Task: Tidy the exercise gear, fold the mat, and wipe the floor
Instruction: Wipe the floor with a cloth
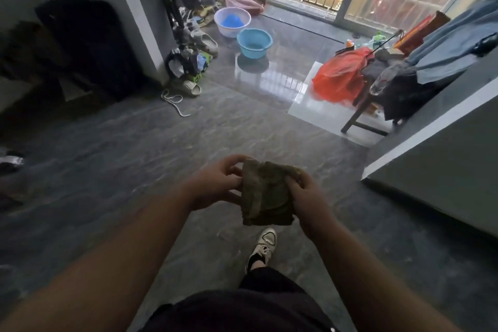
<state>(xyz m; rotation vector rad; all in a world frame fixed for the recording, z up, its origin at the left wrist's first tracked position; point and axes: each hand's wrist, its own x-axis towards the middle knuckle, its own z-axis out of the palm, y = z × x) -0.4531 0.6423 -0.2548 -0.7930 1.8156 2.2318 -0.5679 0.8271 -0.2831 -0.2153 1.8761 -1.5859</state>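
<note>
A folded olive-brown cloth (265,193) hangs in front of me at waist height, above the dark marbled floor (134,159). My left hand (215,183) pinches its upper left edge. My right hand (307,197) grips its right side with the thumb on the front face. A white skipping rope (176,102) lies loose on the floor near the wall corner. No mat is in view.
Two basins, a white one (232,21) and a blue one (254,42), stand near the balcony door. Shoes and slippers (191,70) pile against the wall. A stool with an orange bag (339,75) and clothes stands right. A grey cabinet (444,170) juts in at right. My foot (262,248) is below the cloth.
</note>
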